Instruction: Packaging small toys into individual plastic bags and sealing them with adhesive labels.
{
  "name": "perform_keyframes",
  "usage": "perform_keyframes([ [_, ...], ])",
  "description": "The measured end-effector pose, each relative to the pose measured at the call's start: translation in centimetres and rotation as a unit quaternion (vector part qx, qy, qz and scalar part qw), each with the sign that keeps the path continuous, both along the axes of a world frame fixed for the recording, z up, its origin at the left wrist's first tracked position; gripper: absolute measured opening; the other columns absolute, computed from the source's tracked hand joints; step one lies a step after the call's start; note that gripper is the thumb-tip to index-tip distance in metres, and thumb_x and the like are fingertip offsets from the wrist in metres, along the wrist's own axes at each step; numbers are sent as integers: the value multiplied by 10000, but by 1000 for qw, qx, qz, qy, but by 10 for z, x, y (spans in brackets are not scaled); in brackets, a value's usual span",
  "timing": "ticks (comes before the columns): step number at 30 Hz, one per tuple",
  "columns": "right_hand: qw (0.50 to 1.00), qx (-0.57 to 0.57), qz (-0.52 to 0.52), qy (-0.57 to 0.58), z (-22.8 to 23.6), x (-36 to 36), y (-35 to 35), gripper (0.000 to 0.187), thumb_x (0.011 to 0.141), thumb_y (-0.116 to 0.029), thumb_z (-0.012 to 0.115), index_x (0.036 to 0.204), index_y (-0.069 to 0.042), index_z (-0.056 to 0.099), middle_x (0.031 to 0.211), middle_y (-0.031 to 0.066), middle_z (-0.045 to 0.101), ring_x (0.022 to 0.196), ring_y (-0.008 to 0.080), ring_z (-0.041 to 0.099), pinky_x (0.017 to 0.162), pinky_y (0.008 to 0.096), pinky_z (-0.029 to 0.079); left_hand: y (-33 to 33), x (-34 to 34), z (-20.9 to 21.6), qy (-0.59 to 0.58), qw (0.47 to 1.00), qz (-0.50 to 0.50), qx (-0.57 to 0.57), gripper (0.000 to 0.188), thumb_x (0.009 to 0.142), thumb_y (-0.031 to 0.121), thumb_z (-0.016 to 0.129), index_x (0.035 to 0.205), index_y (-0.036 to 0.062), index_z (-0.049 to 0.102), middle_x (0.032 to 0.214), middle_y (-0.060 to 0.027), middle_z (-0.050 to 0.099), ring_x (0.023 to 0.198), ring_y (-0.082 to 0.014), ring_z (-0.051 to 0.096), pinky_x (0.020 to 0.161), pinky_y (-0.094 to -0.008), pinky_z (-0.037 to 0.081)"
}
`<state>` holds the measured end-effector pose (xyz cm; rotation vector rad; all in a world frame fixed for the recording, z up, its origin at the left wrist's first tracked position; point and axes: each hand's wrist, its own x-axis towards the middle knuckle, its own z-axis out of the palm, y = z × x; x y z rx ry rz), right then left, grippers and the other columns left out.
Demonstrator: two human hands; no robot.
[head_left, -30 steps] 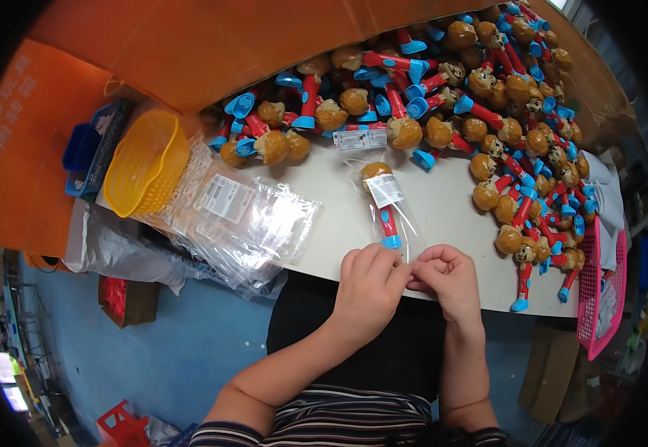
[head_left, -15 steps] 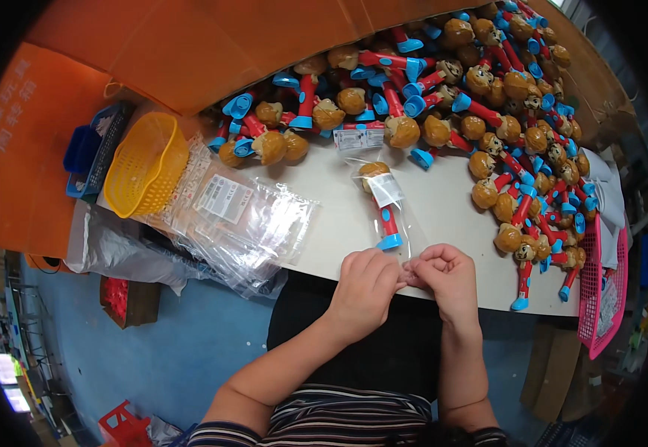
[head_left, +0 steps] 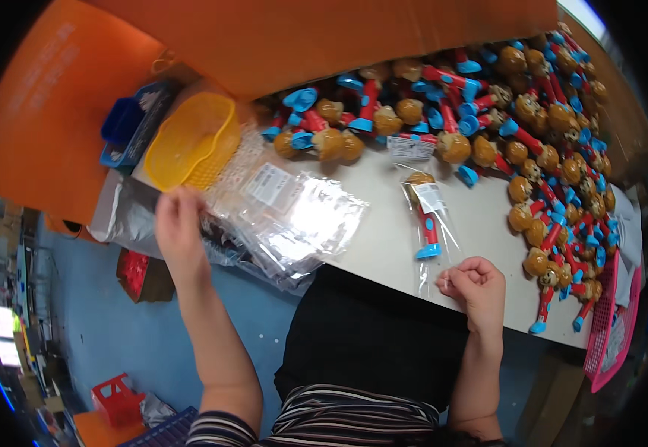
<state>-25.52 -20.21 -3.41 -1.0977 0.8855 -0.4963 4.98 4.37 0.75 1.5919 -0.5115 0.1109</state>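
Beside my clenched right hand lies the bagged red-and-blue toy; my left hand has left it, seemingly pinching the clear plastic bags.

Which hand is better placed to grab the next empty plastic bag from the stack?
Left. The left hand is already at the edge of the clear bag stack, while the right hand sits closed by the bagged toy.

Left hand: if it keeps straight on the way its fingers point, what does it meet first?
The left hand points up and slightly right, at the pile of clear plastic bags; just beyond lies the yellow basket. Depth is unclear, so the fingers may already touch the bags.
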Motion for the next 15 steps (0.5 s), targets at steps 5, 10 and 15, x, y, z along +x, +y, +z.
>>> perform_keyframes([
  [5, 1000, 24, 8, -16, -6, -2, 0, 98, 879, 38, 640, 892, 23, 544, 817, 159, 679, 732, 203, 699, 681, 269, 596, 7, 163, 9, -171, 933, 203, 242, 246, 924, 238, 640, 932, -5, 674, 862, -94, 687, 779, -195, 652, 708, -312, 502],
  [10, 1000, 24, -7, -18, -10, -7, 0, 96, 878, 34, 644, 912, 35, 554, 829, 160, 687, 753, 199, 710, 692, 251, 598, -3, 205, 22, -102, 821, 160, 538, 252, 854, 225, 675, 976, 9, 716, 976, -215, 709, 929, -373, 679, 819, -437, 516],
  [15, 1000, 10, 2, 11, -15, -3, -3, 102, 861, 44, 653, 911, 41, 565, 841, 162, 702, 752, 178, 715, 685, 232, 592, -52, 80, 29, -283, 929, 147, 185, 257, 848, 132, 706, 1076, 19, 676, 1042, -153, 700, 953, -315, 668, 846, -379, 507],
])
